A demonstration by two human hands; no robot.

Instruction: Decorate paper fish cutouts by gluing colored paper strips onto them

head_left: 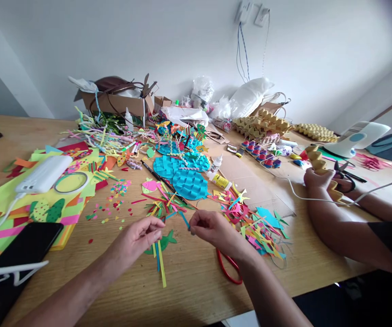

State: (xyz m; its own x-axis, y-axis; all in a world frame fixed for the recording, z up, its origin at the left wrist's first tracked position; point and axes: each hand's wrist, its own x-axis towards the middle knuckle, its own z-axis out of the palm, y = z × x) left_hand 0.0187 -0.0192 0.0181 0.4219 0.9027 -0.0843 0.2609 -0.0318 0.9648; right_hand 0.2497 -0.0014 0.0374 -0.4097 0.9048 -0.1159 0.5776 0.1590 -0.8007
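Observation:
My right hand (212,230) pinches a narrow blue paper strip (184,220), which sticks up from between the fingertips. Opposite it, my left hand (140,236) has thumb and forefinger drawn together; whatever is between them is too small to make out. Under the left fingertips lies a green paper fish (168,239), partly hidden by the hand. Yellow and blue paper strips (162,265) stretch from it toward the table's front edge. Red-handled scissors (230,270) lie partly beneath my right wrist. Beyond my hands are loose cut strips (163,202) and a pink paper fish (151,185).
Blue woven paper discs (189,184) and a glue bottle (220,181) stand farther back. Paper scraps (264,231) spread to the right. A power bank (44,175) and a phone (22,254) lie left. At right, another person's hands (318,181) hold egg carton and black scissors (347,175).

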